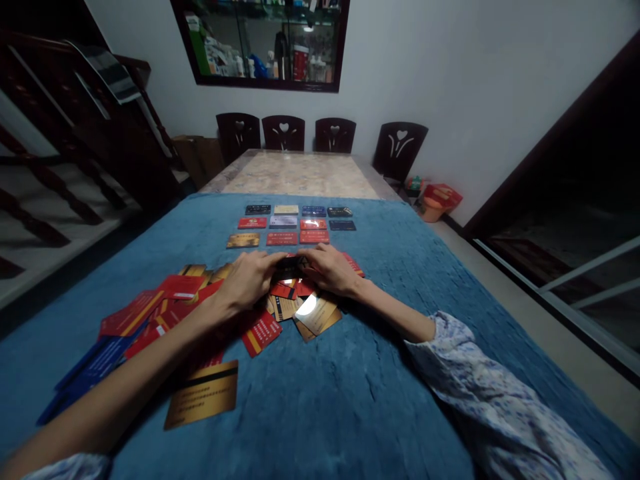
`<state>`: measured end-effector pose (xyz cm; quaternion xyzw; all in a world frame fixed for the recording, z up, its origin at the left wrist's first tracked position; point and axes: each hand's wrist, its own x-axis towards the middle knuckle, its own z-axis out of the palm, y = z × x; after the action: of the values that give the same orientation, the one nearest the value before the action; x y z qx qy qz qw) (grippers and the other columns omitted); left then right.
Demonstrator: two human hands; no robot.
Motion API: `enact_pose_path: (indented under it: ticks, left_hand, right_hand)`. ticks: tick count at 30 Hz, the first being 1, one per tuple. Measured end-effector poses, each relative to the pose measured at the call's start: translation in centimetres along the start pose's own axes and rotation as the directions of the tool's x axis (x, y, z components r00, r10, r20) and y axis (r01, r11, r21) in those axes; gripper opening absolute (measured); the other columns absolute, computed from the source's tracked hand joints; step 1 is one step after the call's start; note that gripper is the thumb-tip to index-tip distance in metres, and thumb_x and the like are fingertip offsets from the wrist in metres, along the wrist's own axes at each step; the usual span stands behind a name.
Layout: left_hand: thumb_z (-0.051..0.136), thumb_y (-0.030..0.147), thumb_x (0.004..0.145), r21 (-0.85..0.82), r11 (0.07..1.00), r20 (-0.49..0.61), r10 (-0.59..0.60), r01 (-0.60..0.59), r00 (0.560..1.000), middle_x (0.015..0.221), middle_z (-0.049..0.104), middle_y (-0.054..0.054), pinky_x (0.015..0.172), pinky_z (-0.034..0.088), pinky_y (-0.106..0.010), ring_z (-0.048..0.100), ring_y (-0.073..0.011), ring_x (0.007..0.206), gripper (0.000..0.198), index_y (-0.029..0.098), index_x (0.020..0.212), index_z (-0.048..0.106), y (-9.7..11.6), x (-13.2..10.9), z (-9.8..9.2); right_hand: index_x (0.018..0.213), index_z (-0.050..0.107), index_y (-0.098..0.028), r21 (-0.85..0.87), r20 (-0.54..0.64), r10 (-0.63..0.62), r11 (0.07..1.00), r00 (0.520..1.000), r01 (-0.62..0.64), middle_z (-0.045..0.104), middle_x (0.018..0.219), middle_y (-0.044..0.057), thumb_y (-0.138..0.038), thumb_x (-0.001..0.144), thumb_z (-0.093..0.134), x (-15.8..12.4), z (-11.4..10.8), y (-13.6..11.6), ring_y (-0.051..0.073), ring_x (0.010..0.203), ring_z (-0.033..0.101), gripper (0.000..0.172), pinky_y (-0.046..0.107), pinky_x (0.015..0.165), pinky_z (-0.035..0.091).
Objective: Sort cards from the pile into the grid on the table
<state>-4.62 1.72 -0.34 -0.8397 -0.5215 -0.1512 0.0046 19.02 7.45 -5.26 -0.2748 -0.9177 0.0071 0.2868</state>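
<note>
My left hand (253,277) and my right hand (331,270) meet at the middle of the table, fingers closed on a black card (287,268) between them. Under and around them lies a heap of loose cards, among them a red card (261,333), a gold card (203,395) and a shiny pale gold card (317,312). Beneath my left forearm more red cards (133,313) and blue cards (95,365) spread out, partly hidden by the arm. Beyond my hands several cards lie flat in rows, including a silver card (283,222) and a gold card (243,240).
A blue cloth (350,400) covers the near part of the table, and the bare marble-look top (300,172) shows at the far end. Several dark chairs (284,133) stand behind it. On the right, an orange bin (434,208) sits on the floor; a stair railing (50,160) runs along the left.
</note>
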Motion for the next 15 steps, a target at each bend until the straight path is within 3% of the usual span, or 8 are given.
enact_pose_path:
  ticks: [8, 15]
  left_hand:
    - [0.048, 0.018, 0.094, 0.023, 0.992, 0.009, -0.124, 0.124, 0.992, 0.097, 0.075, -0.013, 0.081, 0.052, -0.039, 0.07, -0.0269, 0.087, 0.034, 0.014, 0.126, 0.06, 0.38, 0.01, 0.32]
    - [0.055, 0.02, 0.089, -0.02, 0.993, 0.039, -0.12, 0.12, 0.992, 0.103, 0.073, -0.011, 0.085, 0.051, -0.04, 0.068, -0.0272, 0.095, 0.033, 0.018, 0.122, 0.058, -0.12, 0.07, 0.85]
  right_hand:
    - [0.138, 0.056, -0.017, -0.046, 0.002, -0.038, 0.998, 0.999, 0.038, 0.066, 0.103, 0.012, -0.022, 0.094, 0.054, -0.04, 0.41, 0.39, 0.026, 0.095, 0.051, 0.044, 0.037, 0.081, 0.039]
    - [0.143, 0.053, -0.016, -0.045, 0.053, -0.045, 0.998, 0.998, 0.047, 0.062, 0.11, 0.014, -0.031, 0.093, 0.057, -0.14, 0.52, 0.71, 0.028, 0.1, 0.05, 0.052, 0.042, 0.083, 0.043]
